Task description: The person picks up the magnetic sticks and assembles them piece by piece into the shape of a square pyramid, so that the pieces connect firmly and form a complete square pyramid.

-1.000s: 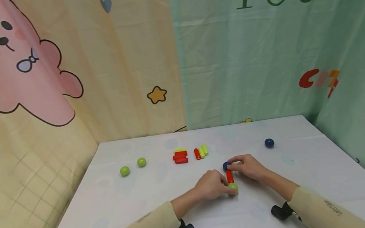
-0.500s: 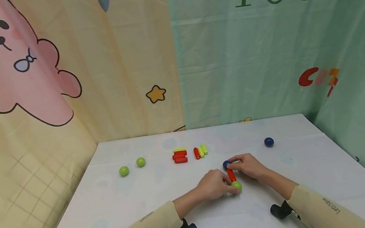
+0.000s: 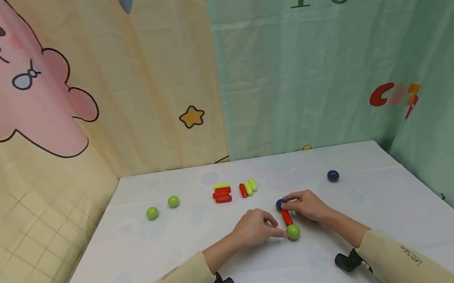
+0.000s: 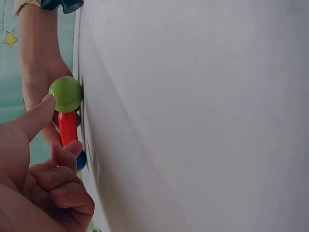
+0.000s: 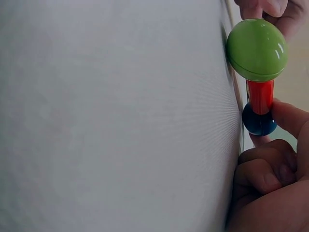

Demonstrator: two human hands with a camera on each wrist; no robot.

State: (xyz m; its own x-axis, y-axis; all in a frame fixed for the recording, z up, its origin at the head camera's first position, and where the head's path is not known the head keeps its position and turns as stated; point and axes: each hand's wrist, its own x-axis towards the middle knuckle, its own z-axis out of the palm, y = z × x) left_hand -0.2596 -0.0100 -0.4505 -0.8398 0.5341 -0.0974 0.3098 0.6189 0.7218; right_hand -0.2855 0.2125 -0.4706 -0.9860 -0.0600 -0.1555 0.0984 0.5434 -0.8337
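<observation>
A short red rod (image 3: 287, 217) lies on the white table with a blue ball (image 3: 280, 204) at its far end and a green ball (image 3: 293, 232) at its near end. My right hand (image 3: 308, 206) pinches the blue ball between thumb and fingers, as the right wrist view also shows at the blue ball (image 5: 259, 121). The left hand (image 3: 255, 227) is just left of the green ball, its thumb tip right at the ball's side. In the left wrist view, that thumb (image 4: 41, 113) reaches to the green ball (image 4: 66, 94), while the other fingers bend loosely around nothing.
Two loose green balls (image 3: 152, 213) sit at the table's back left. Red and yellow rods (image 3: 222, 195) lie in a group at the back middle, with another small group (image 3: 248, 188) just right of it. A second blue ball (image 3: 333, 175) rests at the back right.
The near end with the green ball has swung a little to the right. My left hand has eased its grip on that ball and drawn back left; the right hand keeps its hold.
</observation>
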